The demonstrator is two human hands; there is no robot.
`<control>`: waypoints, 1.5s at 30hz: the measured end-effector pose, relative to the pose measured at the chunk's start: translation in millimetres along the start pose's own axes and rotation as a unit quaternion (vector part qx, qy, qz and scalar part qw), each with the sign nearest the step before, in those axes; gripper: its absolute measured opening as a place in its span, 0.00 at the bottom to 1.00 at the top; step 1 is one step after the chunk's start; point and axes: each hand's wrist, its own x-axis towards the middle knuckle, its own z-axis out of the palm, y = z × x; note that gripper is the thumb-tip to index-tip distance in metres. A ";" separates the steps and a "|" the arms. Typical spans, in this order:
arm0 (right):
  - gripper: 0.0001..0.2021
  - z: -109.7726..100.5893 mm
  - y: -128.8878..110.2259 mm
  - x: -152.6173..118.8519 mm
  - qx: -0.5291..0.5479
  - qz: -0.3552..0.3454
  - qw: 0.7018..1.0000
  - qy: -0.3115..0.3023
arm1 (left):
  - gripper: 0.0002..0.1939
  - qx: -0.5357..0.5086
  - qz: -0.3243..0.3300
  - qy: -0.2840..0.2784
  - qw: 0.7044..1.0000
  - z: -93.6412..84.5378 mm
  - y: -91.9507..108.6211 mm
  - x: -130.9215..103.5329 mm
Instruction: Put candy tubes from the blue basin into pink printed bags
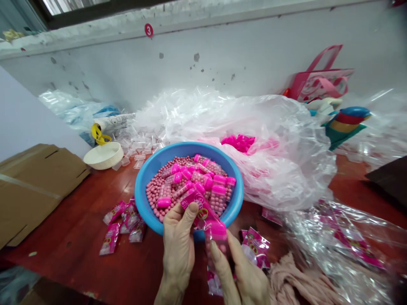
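While the left hand (179, 239) pinches a printed pink wrapper (203, 209) between thumb and fingers, the right hand (243, 267) grips a clear, pink-capped tube (217, 232) of beads. Wrapper and tube meet at the near rim of a blue basin (140, 203) — whether one sits inside the other, I cannot tell. Loose pink beads (153, 190) and more capped tubes (218, 197) lie in the basin; pink packets (110, 239) rest left of it on the red table (63, 271).
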 end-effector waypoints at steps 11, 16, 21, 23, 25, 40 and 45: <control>0.19 -8.9 -0.9 -0.4 0.071 0.100 0.992 -0.042 | 0.09 0.059 -0.057 -0.072 0.994 -6.1 -2.7 -9.1; 0.17 -6.6 -6.3 -0.5 0.170 0.160 0.972 -0.032 | 0.09 0.053 -0.076 -0.085 0.992 -2.3 -4.6 -8.8; 0.16 -3.1 0.7 -4.2 0.207 0.159 0.965 -0.027 | 0.06 0.064 -0.096 -0.065 0.991 -4.0 -8.3 -14.7; 0.16 -1.5 6.1 -7.0 0.162 0.113 0.980 -0.006 | 0.07 0.086 -0.102 -0.054 0.990 -6.8 -10.5 -18.5; 0.16 -0.1 11.2 -9.8 0.118 0.060 0.991 0.015 | 0.06 0.093 -0.104 -0.052 0.989 -8.4 -11.4 -21.9; 0.22 -4.1 18.9 -15.9 -0.013 -0.036 0.999 0.022 | 0.07 0.056 -0.130 -0.095 0.985 -8.2 -8.4 -36.5; 0.28 -8.4 13.7 -17.4 -0.030 0.041 0.999 0.009 | 0.09 0.028 -0.133 -0.058 0.989 -5.9 -6.6 -40.7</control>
